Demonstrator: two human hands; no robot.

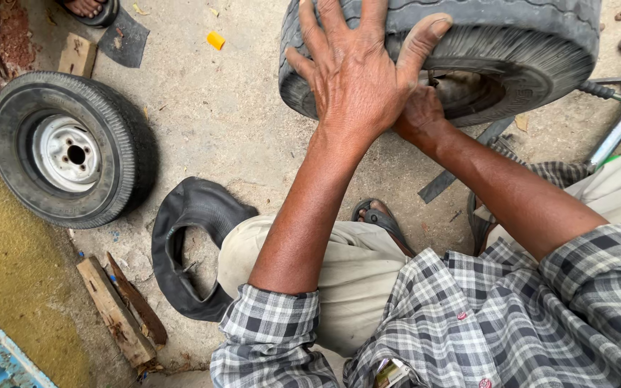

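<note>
Pressing flat on the far tyre [468, 50], left hand [357, 75] spread open, gripping nothing; right hand [420, 115] tucked at its rim, mostly hidden by the left, grip unclear. Two tyres: second, on a wheel [73, 147], lies left. One inner tube [192, 244] near knee, two wood blocks [120, 312] near left.

A bare concrete floor [231, 122] carries a worn tyre [512, 43] at upper right and a wheel with a white steel rim [70, 147] at left. A limp black inner tube [188, 244] lies at lower centre-left beside two wood scraps [120, 312]; a small yellow cap [215, 40] sits near the top.
</note>
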